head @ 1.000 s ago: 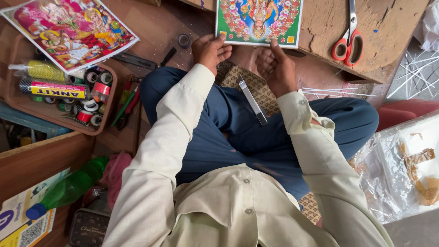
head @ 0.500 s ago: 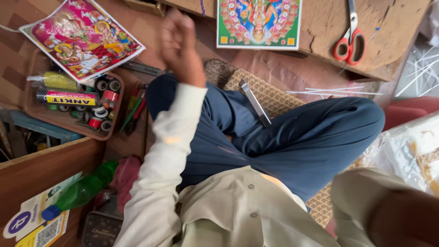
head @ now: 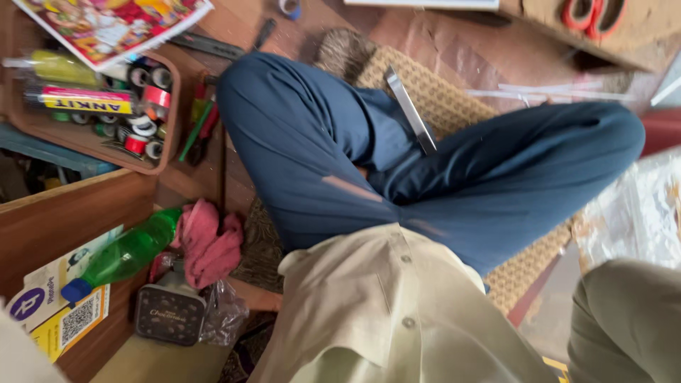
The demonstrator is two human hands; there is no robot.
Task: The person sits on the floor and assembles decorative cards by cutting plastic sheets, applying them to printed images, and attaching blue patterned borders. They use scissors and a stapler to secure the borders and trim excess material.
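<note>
Gone from view since the earlier frame is the raised left hand, and the gaze has dropped toward the lap, so the framed print on the low tabletop [head: 539, 18] is now only a sliver at the top edge.

At far left, a brown tray [head: 167, 152] holds tape rolls, a yellow tube and a pink-and-yellow one, with a colourful print [head: 106, 25] lying partly over its upper rim. Below it, a green bottle [head: 124, 254] lies tilted on a wooden ledge, its blue cap pointing down-left. Just beside the bottle are a pink cloth [head: 206, 241] and a dark tin [head: 170, 313].

In the middle, the metal strip [head: 411, 110] rests across the crossed legs in blue trousers. Its long axis runs from upper left to lower right, and its upper end lies over the woven mat [head: 461, 96]. Orange-handled scissors [head: 589, 13] sit on the tabletop further right, cut off by the frame.

Neither the left hand nor the right hand shows, so whether either grip is spread or pressed together cannot be told. An olive right sleeve [head: 628, 319] fills the lower right corner, and the strip lies up and to the left of it, well apart. A pale blur at the lower left corner may be the other sleeve, but it is too cropped to tell. Which hand is nearer the strip stays uncertain. A crinkled plastic bag [head: 642, 213] at the right edge is blurred.
</note>
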